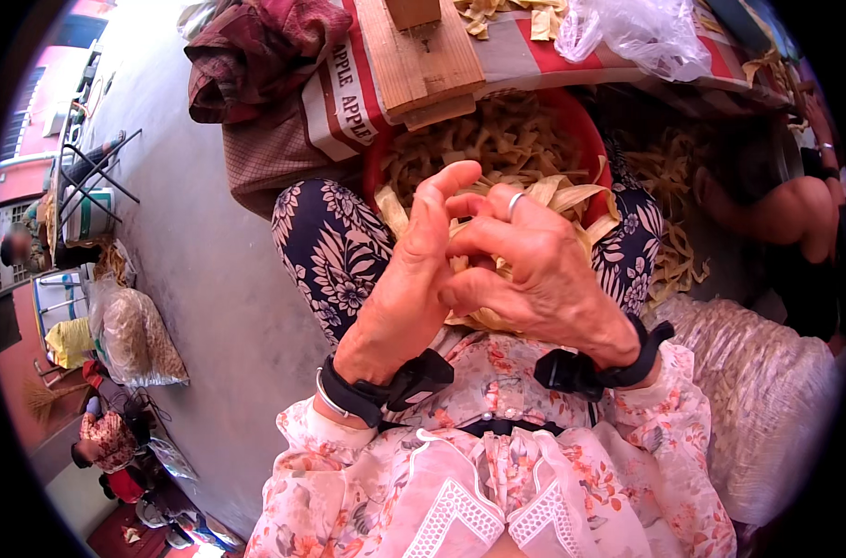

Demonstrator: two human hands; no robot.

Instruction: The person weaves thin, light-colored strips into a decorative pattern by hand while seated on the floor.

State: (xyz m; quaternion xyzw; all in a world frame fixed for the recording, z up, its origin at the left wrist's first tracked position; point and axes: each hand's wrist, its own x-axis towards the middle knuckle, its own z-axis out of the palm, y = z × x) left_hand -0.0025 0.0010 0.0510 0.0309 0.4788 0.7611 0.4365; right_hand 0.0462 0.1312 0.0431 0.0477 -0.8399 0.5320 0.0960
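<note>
My left hand [412, 272] and my right hand [534, 265] meet above my lap, with a ring on one right finger. The right fingertips and thumb lie against the palm side of the left hand. Whether anything thin is pinched between them is hidden. Just below and beyond the hands, a heap of flat, pale yellow strips [489, 139] fills a red basin [590, 136] set between my knees. Longer, wider strips [566, 199] lie loosely at the basin's near side, partly behind the right hand.
A wooden block stand [430, 66] juts over the basin from a cloth-covered bench [520, 52] holding a clear plastic bag [639, 31] and a crumpled maroon cloth [256, 56]. Right, a stuffed plastic sack [751, 397] stands near another person's leg [778, 209]. More people are far left.
</note>
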